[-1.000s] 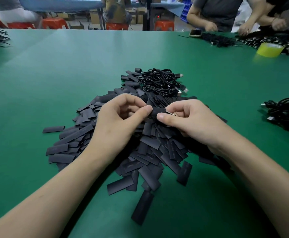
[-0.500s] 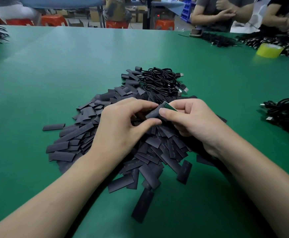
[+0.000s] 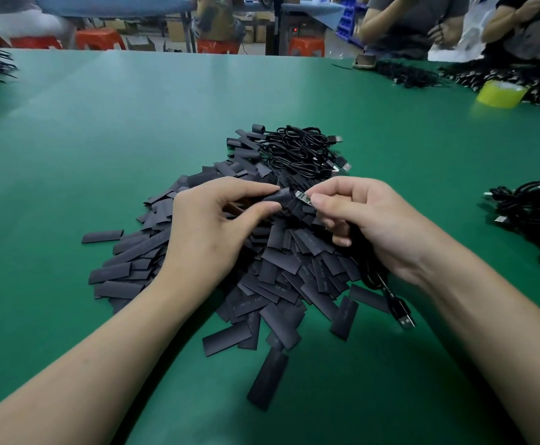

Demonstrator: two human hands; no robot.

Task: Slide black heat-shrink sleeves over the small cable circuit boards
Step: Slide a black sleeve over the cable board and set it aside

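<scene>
A heap of flat black heat-shrink sleeves (image 3: pixel 262 271) lies on the green table (image 3: pixel 101 139) in front of me. My left hand (image 3: pixel 210 226) pinches one black sleeve (image 3: pixel 281 196) between thumb and forefinger above the heap. My right hand (image 3: pixel 368 220) pinches a small circuit board (image 3: pixel 304 198) at the end of a black cable; the board's tip meets the sleeve's open end. That cable runs under my right palm, and its USB plug (image 3: pixel 406 322) rests on the table by my right wrist.
A bundle of black cables (image 3: pixel 304 149) lies behind the heap and another (image 3: pixel 535 213) at the right edge. A yellow tape roll (image 3: pixel 499 93) stands far right. Other people work at the table's far side among more cables (image 3: pixel 406 75).
My hands have drawn slightly apart, and the circuit board now shows between them at the sleeve's mouth. My right hand has turned, so the cable and USB plug now show below it.
</scene>
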